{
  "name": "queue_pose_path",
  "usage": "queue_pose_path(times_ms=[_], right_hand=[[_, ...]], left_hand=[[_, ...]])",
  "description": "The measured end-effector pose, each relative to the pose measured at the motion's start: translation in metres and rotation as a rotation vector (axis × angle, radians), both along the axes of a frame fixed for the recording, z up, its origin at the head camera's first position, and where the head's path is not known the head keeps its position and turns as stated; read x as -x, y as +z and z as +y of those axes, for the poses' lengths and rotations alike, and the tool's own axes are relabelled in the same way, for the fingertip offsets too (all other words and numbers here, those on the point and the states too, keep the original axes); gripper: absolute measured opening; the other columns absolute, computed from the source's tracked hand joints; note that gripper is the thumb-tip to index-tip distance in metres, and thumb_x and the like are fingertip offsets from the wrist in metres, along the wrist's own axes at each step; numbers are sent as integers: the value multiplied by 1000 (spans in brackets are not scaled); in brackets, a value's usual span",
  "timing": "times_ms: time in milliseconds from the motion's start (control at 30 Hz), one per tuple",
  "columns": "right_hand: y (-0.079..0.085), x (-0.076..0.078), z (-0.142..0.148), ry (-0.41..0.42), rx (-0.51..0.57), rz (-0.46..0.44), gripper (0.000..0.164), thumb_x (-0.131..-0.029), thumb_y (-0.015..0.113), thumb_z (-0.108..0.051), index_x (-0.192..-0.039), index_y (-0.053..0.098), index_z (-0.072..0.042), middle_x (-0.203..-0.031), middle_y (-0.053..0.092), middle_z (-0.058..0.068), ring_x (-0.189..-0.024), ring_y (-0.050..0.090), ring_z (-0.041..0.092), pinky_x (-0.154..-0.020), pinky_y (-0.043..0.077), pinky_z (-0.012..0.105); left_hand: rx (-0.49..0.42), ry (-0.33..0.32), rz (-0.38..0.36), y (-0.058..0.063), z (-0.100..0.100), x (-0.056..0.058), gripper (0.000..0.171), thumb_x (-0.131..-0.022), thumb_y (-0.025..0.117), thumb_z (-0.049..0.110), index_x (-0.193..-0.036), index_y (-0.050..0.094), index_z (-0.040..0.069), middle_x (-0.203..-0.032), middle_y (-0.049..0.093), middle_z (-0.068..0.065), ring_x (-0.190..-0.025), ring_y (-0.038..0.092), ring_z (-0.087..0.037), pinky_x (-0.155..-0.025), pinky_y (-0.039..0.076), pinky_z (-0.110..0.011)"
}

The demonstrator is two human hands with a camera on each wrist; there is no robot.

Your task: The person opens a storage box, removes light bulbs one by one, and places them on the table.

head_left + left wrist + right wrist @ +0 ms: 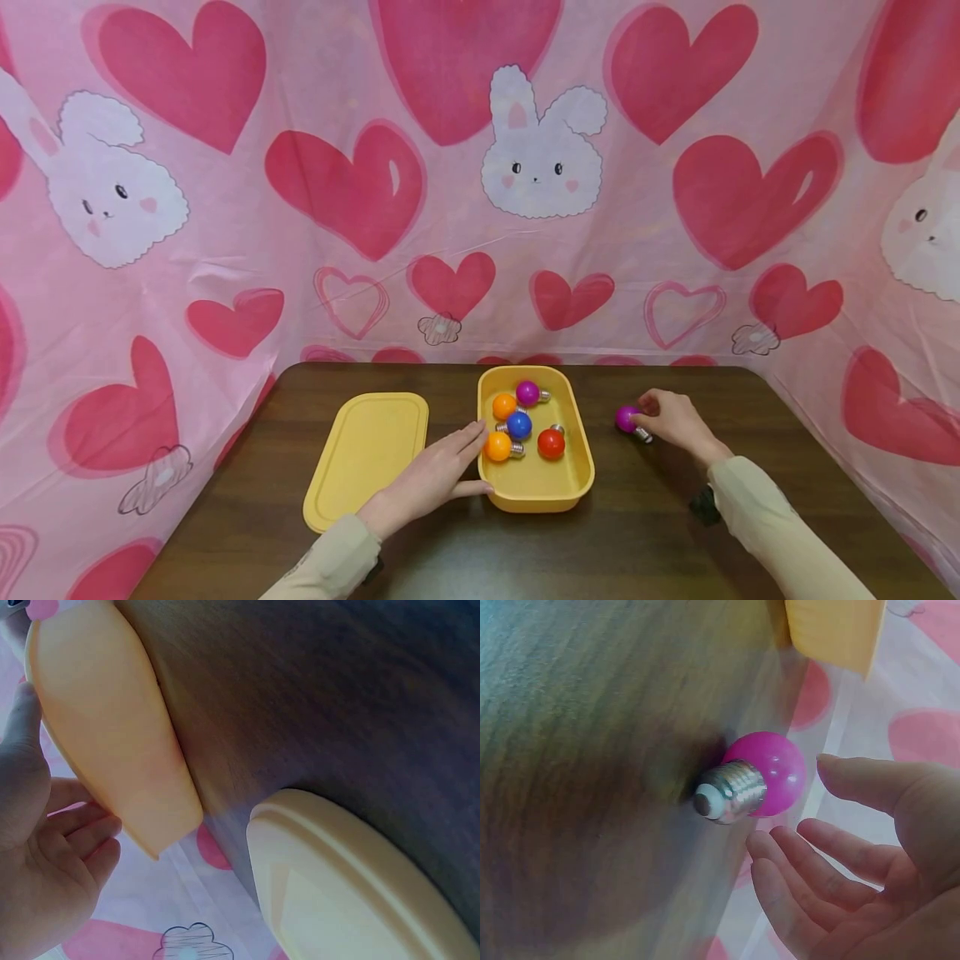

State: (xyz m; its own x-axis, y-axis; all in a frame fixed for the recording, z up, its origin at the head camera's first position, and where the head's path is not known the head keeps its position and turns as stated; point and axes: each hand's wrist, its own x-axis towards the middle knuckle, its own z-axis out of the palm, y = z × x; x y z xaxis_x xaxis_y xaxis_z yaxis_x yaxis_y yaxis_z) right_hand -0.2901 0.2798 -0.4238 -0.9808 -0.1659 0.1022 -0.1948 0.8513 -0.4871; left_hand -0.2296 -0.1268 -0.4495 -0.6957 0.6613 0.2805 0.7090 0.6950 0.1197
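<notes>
A yellow plastic box [534,505] stands on the table with several coloured light bulbs inside: a purple bulb [527,392], two orange ones, a blue bulb [519,426] and a red bulb [551,444]. My left hand [437,473] touches the box's left side, fingers extended along its rim. Right of the box, another purple light bulb [626,418] lies on the table, its metal screw base pointing toward me. Beside it is my right hand [671,423]; the right wrist view shows thumb and fingers apart, with a gap to the bulb [780,776].
A yellow lid [367,458] lies flat on the dark wooden table [517,558], left of the box. Behind the table hangs a pink cloth [465,225] printed with hearts and rabbits, which also covers both sides.
</notes>
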Motion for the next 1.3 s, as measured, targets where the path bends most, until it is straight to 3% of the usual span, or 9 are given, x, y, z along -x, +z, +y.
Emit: queue_pose_path(times_ms=[367,600,733,967,1300], right_hand=[[24,-2,-19,56,-8,100,39,-88,74,-24,-109,64,8,-102,71,24,-92,68,35,-85,58,52],[38,-3,-44,176,9,162,35,-86,75,-25,-102,66,4,-96,72,23,-83,68,29,-77,60,46],[46,-3,-62,223,19,113,32,-86,76,-22,-104,67,3,-100,72,22,-88,69,29,-82,60,47],[53,-6,-95,316,5,55,31,-86,77,-21,-105,67,2,-98,73,16,-85,69,23,-79,62,39],[45,-5,-136,360,22,-136,33,-85,77,-20,-111,68,-2,-107,71,16,-87,68,19,-80,63,33]], left_hand=[[-12,2,-14,1,-2,-1,80,-90,58,59,-147,46,4,-154,46,-15,-138,51,-29,-108,49,-42],[2,26,-57,3,-2,-1,81,-90,59,58,-149,43,6,-157,42,-12,-141,48,-27,-111,46,-41],[-9,15,-38,2,-2,0,81,-91,59,59,-149,44,5,-156,44,-14,-140,49,-28,-110,47,-42],[-11,6,-36,3,-2,0,80,-91,60,58,-149,44,4,-155,44,-15,-139,50,-28,-110,47,-42],[-4,8,-46,3,0,1,81,-91,60,58,-149,44,5,-156,44,-14,-140,50,-28,-110,48,-42]])
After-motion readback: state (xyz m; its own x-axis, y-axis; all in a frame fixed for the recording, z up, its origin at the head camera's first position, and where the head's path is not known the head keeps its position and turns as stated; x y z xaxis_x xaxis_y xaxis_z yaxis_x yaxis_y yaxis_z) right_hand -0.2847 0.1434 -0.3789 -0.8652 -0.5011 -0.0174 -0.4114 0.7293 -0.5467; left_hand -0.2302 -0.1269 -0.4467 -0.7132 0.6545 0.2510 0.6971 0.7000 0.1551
